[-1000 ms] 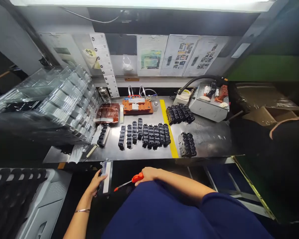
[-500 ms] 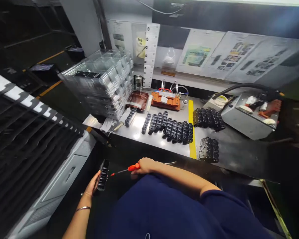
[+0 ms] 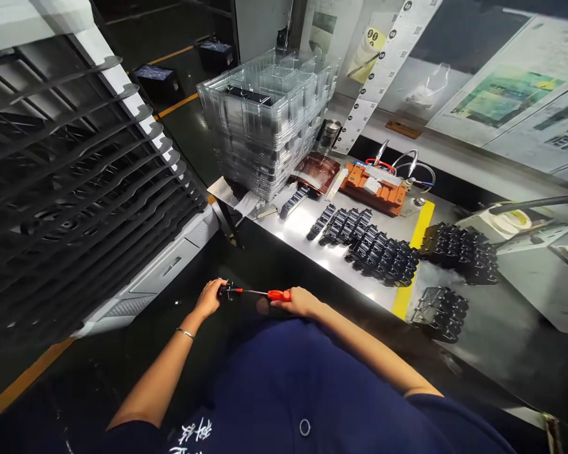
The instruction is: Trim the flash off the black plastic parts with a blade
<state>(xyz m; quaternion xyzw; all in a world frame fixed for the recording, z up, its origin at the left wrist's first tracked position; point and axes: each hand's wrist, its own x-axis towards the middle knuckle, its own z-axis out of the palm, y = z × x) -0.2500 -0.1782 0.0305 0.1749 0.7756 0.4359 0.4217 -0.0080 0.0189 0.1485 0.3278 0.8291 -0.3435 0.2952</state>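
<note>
My left hand [image 3: 212, 296] is closed around a small black plastic part [image 3: 226, 291], seen nearly end-on and partly hidden by the fingers. In my right hand [image 3: 299, 301] is a screwdriver with a red handle [image 3: 278, 295] and a thin shaft. Its red-coloured tip points left and meets or nearly meets the black part; contact is too small to tell. Both hands are held in front of my body, off the near edge of the bench. On the bench [image 3: 284, 237] lie rows of similar black ribbed parts [image 3: 383, 252].
A tall stack of clear plastic trays [image 3: 265, 135] stands at the bench's left end. Behind the black rows sits an orange fixture [image 3: 375, 187]. Yellow tape [image 3: 422, 227] crosses the bench, with more black parts [image 3: 440, 313] beyond it. A large fan-like machine [image 3: 170, 271] stands left.
My view has turned left. The black part has rotated from broadside to nearly end-on, and the screwdriver tip has come up to it from a small gap.
</note>
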